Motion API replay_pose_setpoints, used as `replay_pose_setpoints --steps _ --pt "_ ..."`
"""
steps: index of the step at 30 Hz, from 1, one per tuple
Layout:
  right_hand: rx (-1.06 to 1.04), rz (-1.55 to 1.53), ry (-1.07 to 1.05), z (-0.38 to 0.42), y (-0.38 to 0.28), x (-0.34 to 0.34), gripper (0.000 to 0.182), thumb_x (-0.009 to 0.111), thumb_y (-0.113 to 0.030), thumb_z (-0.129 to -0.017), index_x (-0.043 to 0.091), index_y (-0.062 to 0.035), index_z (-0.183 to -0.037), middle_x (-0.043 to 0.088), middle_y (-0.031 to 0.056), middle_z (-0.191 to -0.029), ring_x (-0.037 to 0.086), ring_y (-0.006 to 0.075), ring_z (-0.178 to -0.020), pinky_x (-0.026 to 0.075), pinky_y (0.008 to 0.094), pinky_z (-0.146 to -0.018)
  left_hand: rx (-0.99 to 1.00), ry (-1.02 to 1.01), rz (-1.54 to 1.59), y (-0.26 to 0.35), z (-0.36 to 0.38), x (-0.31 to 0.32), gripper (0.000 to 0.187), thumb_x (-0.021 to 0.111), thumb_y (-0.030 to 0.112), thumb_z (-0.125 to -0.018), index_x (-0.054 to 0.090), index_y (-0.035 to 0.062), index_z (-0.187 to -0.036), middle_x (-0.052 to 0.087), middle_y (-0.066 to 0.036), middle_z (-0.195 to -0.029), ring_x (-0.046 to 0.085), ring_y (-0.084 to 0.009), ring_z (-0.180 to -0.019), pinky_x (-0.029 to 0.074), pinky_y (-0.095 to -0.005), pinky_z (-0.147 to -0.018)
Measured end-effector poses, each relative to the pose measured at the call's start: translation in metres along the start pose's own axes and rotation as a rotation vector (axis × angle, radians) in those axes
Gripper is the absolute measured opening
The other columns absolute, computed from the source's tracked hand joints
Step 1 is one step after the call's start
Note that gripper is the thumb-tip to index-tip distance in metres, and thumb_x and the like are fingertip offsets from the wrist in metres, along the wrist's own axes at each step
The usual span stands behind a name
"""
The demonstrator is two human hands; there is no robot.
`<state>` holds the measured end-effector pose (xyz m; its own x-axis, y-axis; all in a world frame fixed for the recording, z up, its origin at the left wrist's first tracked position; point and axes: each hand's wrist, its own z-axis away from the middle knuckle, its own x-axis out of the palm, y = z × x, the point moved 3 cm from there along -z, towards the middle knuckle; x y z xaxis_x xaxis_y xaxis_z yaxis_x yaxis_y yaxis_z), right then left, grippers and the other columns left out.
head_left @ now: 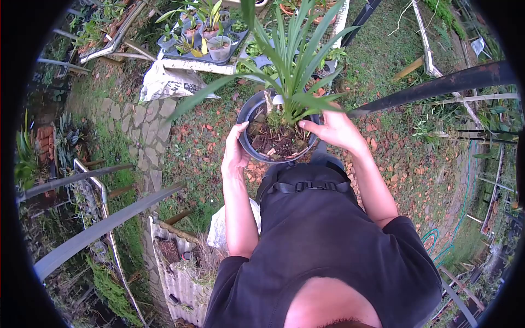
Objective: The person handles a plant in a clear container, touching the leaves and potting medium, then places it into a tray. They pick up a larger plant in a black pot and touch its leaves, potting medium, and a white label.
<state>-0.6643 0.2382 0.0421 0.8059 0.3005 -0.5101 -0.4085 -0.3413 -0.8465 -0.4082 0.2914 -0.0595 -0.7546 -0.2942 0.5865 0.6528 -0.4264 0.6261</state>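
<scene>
A round dark pot (276, 159) with bark-like potting material is held up in front of my body. From its far side rises a plant (295, 71) with long green strap leaves, and a small white tag (278, 100) stands near its base. My left hand (236, 146) grips the pot's left side, thumb on the rim. At the right, my right hand (334, 130) is closed on the pot's rim, its thumb over the potting material near the stems and its other fingers partly hidden by leaves and the pot.
Small potted plants (220, 48) stand in a tray on a bench beyond the pot. A white sack (169, 82) lies beside that bench. Dark poles (437, 87) cross at right and lower left. A stone path (147, 131) runs at left, and a hose (432, 240) lies at lower right.
</scene>
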Motion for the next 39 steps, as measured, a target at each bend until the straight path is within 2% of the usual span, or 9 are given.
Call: replay_pose_setpoints --steps 3,7,8,12,16,19,22,25,39 --pt "0.212 -0.046 -0.008 0.007 0.008 -0.005 0.046 0.078 -0.015 -0.086 0.066 0.0009 -0.127 0.071 0.0198 -0.12 0.068 0.0315 -0.115 0.054 0.0422 -0.096 -0.038 0.037 -0.036 0.0 0.001 0.0 0.05 0.067 0.038 -0.095 0.061 0.0016 -0.128 0.073 -0.012 -0.11 0.074 -0.0254 -0.089 0.064 -0.047 -0.075" --pt "0.071 -0.091 0.231 0.015 0.024 -0.006 0.041 0.074 -0.015 -0.09 0.066 0.0007 -0.127 0.076 0.0139 -0.108 0.074 0.0253 -0.088 0.057 0.0434 -0.079 -0.066 0.015 -0.102 0.0 0.001 -0.003 0.049 0.065 0.038 -0.096 0.06 0.0041 -0.131 0.071 -0.01 -0.115 0.073 -0.0238 -0.098 0.063 -0.0458 -0.079" --pt "0.227 -0.139 0.229 0.014 0.018 -0.01 0.033 0.073 -0.016 -0.092 0.069 0.0002 -0.12 0.077 0.0136 -0.097 0.076 0.0276 -0.083 0.057 0.0451 -0.076 -0.041 0.044 -0.122 -0.005 -0.003 -0.011 0.05 0.064 0.036 -0.096 0.059 0.0043 -0.133 0.07 -0.01 -0.119 0.071 -0.0232 -0.103 0.062 -0.0445 -0.082" --pt "0.266 0.534 -0.033 0.032 -0.028 -0.026 0.02 0.074 -0.02 -0.093 0.073 -0.0012 -0.1 0.074 0.0195 -0.086 0.074 0.0343 -0.079 0.057 0.0454 -0.075 0.132 0.111 -0.35 -0.005 -0.001 -0.002 0.055 0.061 0.032 -0.096 0.054 0.0052 -0.143 0.064 -0.01 -0.132 0.062 -0.0215 -0.121 0.057 -0.0398 -0.092" --pt "0.204 0.184 -0.096 0.019 -0.051 -0.011 0.018 0.074 -0.018 -0.092 0.074 -0.0005 -0.098 0.071 0.0127 -0.075 0.069 0.0217 -0.062 0.052 0.0343 -0.061 0.4 0.133 -0.564 -0.004 0.005 0.029 0.065 0.064 0.023 -0.091 0.048 0.0057 -0.152 0.056 -0.015 -0.143 0.057 -0.0251 -0.126 0.047 -0.0412 -0.107" --pt "-0.063 0.392 0.225 0.0 -0.037 0.017 0.016 0.069 -0.013 -0.094 0.075 -0.0003 -0.103 0.072 0.0188 -0.078 0.073 0.0359 -0.069 0.057 0.0456 -0.066 0.539 0.188 -0.609 -0.015 0.0 0.029 0.072 0.069 0.021 -0.085 0.047 0.0043 -0.151 0.051 -0.02 -0.143 0.052 -0.0314 -0.132 0.039 -0.0457 -0.115" --pt "0.099 0.466 0.159 -0.016 -0.021 0.035 0.018 0.066 -0.011 -0.094 0.075 0.0002 -0.106 0.072 0.0234 -0.082 0.073 0.0411 -0.076 0.059 0.0504 -0.071 0.65 0.268 -0.641 -0.028 -0.002 0.032 0.074 0.07 0.022 -0.084 0.046 0.0025 -0.151 0.047 -0.023 -0.143 0.047 -0.0381 -0.135 0.036 -0.0493 -0.117" --pt "0.181 0.495 0.086 -0.021 -0.014 0.043 0.021 0.065 -0.011 -0.094 0.075 0.0001 -0.108 0.072 0.0246 -0.081 0.073 0.0407 -0.077 0.059 0.0498 -0.069 0.762 0.402 -0.825 -0.031 0.014 0.049 0.069 0.064 0.012 -0.087 0.042 -0.0012 -0.152 0.049 -0.02 -0.141 0.053 -0.0307 -0.13 0.04 -0.043 -0.114" --pt "-0.006 0.462 0.202 -0.024 -0.004 0.048 0.012 0.065 -0.013 -0.097 0.068 -0.004 -0.103 0.069 0.0191 -0.073 0.07 0.0392 -0.069 0.054 0.0494 -0.061 0.813 0.512 -0.79 -0.038 0.016 0.052 0.079 0.067 0.017 -0.087 0.035 0.0024 -0.157 0.041 -0.027 -0.146 0.044 -0.0371 -0.136 0.036 -0.0484 -0.115"
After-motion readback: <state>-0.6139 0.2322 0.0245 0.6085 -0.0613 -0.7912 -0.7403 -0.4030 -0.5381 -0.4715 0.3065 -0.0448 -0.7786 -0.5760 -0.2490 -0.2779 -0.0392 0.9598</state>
